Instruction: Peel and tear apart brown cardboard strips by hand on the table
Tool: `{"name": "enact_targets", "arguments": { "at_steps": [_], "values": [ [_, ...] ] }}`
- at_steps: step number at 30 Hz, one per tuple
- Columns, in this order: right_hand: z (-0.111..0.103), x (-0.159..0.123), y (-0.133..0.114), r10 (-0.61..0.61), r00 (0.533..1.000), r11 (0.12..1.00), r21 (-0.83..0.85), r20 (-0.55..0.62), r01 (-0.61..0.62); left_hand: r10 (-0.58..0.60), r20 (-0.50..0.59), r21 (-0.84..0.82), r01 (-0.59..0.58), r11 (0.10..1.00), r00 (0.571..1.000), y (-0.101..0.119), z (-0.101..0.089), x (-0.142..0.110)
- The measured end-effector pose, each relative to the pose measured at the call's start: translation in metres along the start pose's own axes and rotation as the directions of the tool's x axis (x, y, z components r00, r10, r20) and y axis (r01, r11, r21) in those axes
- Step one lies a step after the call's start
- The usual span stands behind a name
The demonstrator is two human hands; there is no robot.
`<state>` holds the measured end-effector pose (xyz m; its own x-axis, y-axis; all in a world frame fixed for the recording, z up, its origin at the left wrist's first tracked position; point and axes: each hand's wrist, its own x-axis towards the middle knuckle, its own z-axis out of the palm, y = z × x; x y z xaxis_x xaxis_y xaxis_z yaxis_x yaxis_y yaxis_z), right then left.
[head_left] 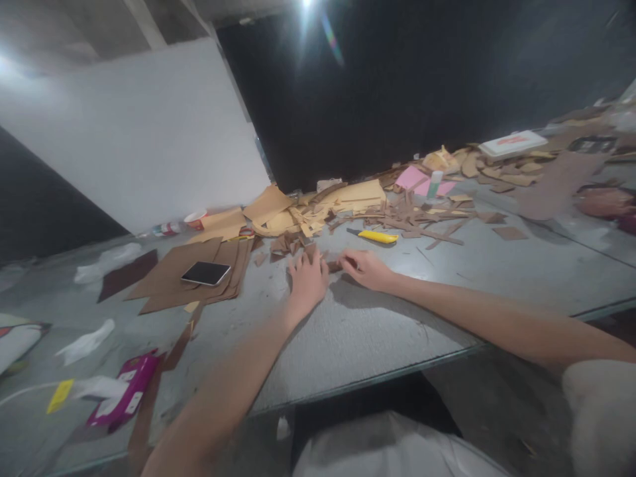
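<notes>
My left hand (pixel 309 278) rests palm down near the middle of the table, its fingers apart and their tips over small brown scraps (pixel 285 245). Just to its right, my right hand (pixel 366 269) is closed, thumb and fingers pinched at a small brown piece (pixel 334 266) that lies between the two hands. The piece looks like leather or card; the fingers partly cover it. Beyond my right hand lies a yellow utility knife (pixel 377 236), its tip toward the left.
Brown sheets (pixel 171 268) bearing a phone (pixel 206 273) lie to the left. A purple box (pixel 126 391) sits nearer, beside a white tissue (pixel 88 341). Brown strips (pixel 417 215), tan sheets (pixel 362 193) and a glue stick (pixel 434 184) spread along the back. The table edge (pixel 377 376) runs before me.
</notes>
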<state>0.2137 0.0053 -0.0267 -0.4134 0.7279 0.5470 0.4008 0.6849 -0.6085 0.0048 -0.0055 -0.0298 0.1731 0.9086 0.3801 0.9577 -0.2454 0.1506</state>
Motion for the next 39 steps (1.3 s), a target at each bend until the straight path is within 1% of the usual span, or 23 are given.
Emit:
{"name": "enact_targets", "arguments": {
  "at_steps": [4, 7, 11, 15, 17, 20, 21, 22, 24, 26, 28, 29, 31, 32, 35, 37, 39],
  "values": [
    [0.000, 0.000, 0.001, -0.006, 1.000, 1.000, -0.007, 0.011, 0.006, 0.020, 0.021, 0.029, -0.021, 0.999, 1.000, 0.002, -0.004, 0.000],
    [0.001, -0.001, 0.000, -0.013, 1.000, 1.000, 0.002, 0.012, 0.013, 0.022, 0.001, 0.014, -0.022, 1.000, 1.000, 0.001, -0.002, 0.001],
    [0.000, -0.001, 0.000, -0.015, 1.000, 1.000, 0.012, 0.017, 0.015, 0.009, -0.036, -0.041, -0.010, 0.999, 0.999, -0.002, 0.005, 0.004],
    [0.001, -0.001, 0.000, -0.012, 1.000, 1.000, 0.005, 0.025, 0.012, 0.080, -0.066, -0.128, -0.088, 0.988, 0.995, -0.007, 0.009, 0.008],
    [0.001, -0.001, 0.000, -0.005, 1.000, 1.000, 0.001, 0.017, 0.005, 0.114, -0.111, -0.205, -0.134, 0.969, 0.987, -0.007, 0.007, 0.010],
    [0.000, 0.000, 0.001, -0.005, 0.999, 1.000, 0.005, -0.032, 0.005, 0.174, -0.200, -0.373, -0.239, 0.896, 0.964, -0.004, 0.000, 0.010],
    [0.001, 0.001, 0.002, -0.004, 0.999, 1.000, 0.016, -0.050, 0.005, 0.186, -0.215, -0.435, -0.265, 0.860, 0.959, -0.002, -0.002, 0.010],
    [0.001, 0.002, 0.003, 0.000, 0.998, 0.999, 0.032, -0.063, 0.002, 0.176, -0.212, -0.500, -0.261, 0.825, 0.961, 0.000, -0.004, 0.009],
    [0.002, 0.004, 0.006, 0.022, 0.997, 0.997, 0.070, -0.072, -0.016, 0.127, -0.162, -0.635, -0.201, 0.745, 0.979, 0.002, -0.004, 0.008],
    [0.005, 0.006, 0.011, 0.050, 0.995, 0.996, 0.081, -0.090, -0.043, 0.093, -0.089, -0.766, -0.128, 0.630, 0.992, 0.002, -0.001, 0.009],
    [0.008, 0.007, 0.018, 0.076, 0.984, 0.996, 0.063, -0.159, -0.066, 0.090, -0.039, -0.860, -0.080, 0.504, 0.995, -0.001, 0.003, 0.011],
    [0.010, 0.007, 0.021, 0.087, 0.974, 0.995, 0.056, -0.207, -0.077, 0.087, -0.026, -0.885, -0.064, 0.461, 0.996, -0.002, 0.005, 0.012],
    [0.011, 0.007, 0.025, 0.113, 0.959, 0.992, 0.082, -0.261, -0.095, 0.084, -0.005, -0.908, -0.039, 0.417, 0.996, -0.005, 0.008, 0.015],
    [0.012, 0.007, 0.026, 0.125, 0.958, 0.989, 0.115, -0.258, -0.098, 0.083, 0.003, -0.914, -0.031, 0.404, 0.997, -0.006, 0.008, 0.016],
    [0.009, 0.008, 0.023, 0.135, 0.974, 0.970, 0.223, -0.183, -0.092, 0.085, 0.016, -0.930, -0.017, 0.367, 0.996, -0.006, 0.007, 0.017],
    [0.007, 0.008, 0.020, 0.121, 0.981, 0.968, 0.236, -0.154, -0.082, 0.079, 0.017, -0.935, -0.012, 0.354, 0.997, -0.006, 0.006, 0.017],
    [0.006, 0.009, 0.018, 0.104, 0.981, 0.974, 0.214, -0.161, -0.068, 0.071, 0.021, -0.935, -0.006, 0.354, 0.997, -0.006, 0.005, 0.017]
  ]
}}
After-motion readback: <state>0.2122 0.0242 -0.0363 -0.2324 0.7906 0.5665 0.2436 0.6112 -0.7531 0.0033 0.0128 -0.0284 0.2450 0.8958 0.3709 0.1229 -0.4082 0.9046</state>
